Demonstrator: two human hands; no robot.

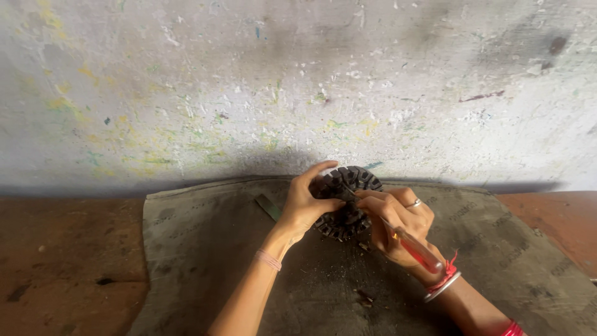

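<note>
Left hand (305, 202) grips a black toothed wheel (349, 202) upright; right hand (395, 221), at its four o'clock, pinches a red-handled screwdriver (410, 246), picking debris from the teeth; crumbs lie below, cleaning seemingly midway.

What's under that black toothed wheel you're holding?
The black toothed wheel sits over a grey-green mat strewn with dark crumbs, on a reddish floor. The left hand and right hand with its screwdriver cover the contact.

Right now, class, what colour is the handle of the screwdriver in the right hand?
Translucent red, seen in the head view: the screwdriver handle lies in the right hand.
</note>
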